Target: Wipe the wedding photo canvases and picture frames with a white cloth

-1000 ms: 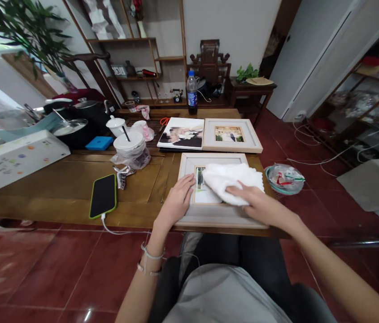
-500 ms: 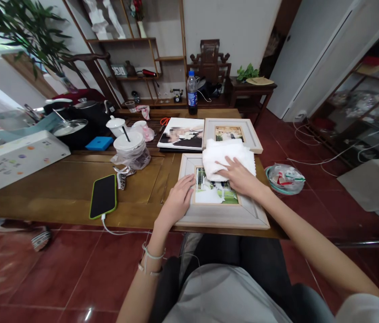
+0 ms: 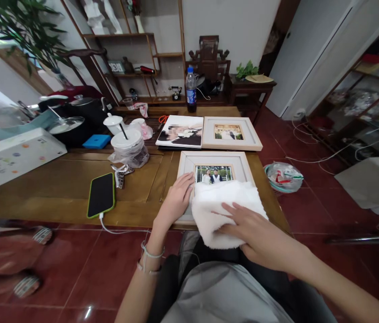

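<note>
A pale wooden picture frame (image 3: pixel 239 162) with a photo in it lies flat at the near edge of the low wooden table (image 3: pixel 58 188). My left hand (image 3: pixel 175 202) rests flat on the frame's left side, fingers stretched out. My right hand (image 3: pixel 256 231) presses flat on a white cloth (image 3: pixel 221 202) that covers the frame's near half and hangs over the table edge. The upper part of the photo shows above the cloth.
Two more framed pictures (image 3: pixel 231 133) lie side by side behind it. A black phone in a green case (image 3: pixel 101 194) lies to the left on its cable, with a metal clip, a bagged white bowl (image 3: pixel 128 146), cups, pots and a white box. A cola bottle (image 3: pixel 191 89) stands at the back. A bowl (image 3: pixel 281 176) sits on the floor at right. Another person's feet (image 3: pixel 28 260) are at the lower left.
My right hand has drawn the cloth from the frame's far edge down to its near edge, uncovering the photo's top. Someone's feet have come into view at the left.
</note>
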### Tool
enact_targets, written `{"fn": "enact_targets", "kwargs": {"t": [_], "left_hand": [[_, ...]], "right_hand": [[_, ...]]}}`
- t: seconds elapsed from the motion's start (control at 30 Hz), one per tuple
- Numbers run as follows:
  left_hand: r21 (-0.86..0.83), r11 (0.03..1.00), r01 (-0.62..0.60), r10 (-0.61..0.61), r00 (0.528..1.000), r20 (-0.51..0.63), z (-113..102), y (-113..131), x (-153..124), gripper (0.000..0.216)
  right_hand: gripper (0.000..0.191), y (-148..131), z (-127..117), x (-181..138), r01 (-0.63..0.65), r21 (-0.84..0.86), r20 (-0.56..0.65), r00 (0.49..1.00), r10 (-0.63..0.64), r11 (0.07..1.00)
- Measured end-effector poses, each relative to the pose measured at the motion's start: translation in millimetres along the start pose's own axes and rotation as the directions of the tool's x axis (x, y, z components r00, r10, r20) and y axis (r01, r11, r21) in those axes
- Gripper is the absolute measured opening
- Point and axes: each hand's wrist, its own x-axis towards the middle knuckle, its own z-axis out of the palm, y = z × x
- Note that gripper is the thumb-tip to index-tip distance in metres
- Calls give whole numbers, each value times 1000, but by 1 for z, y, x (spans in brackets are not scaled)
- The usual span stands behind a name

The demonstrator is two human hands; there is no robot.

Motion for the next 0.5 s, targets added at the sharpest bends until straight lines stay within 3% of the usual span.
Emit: {"fn": "enact_targets", "kwargs": {"t": [0.23,0.4,0.5], "left_hand": [[-8,1000,1,-1,1000,6,0,-1,-1,33],[-2,1000,14,-14,999,40,-1,0,0,34],[2,1000,25,-25,999,44,-2,1,0,34]], "right_hand": [[71,51,8,19,-82,-154,-165,985,56,985],[72,94,-10,66,-163,-362,-362,932,23,918],[75,105,-13,95,-174,-403,-354,935,22,898]]}}
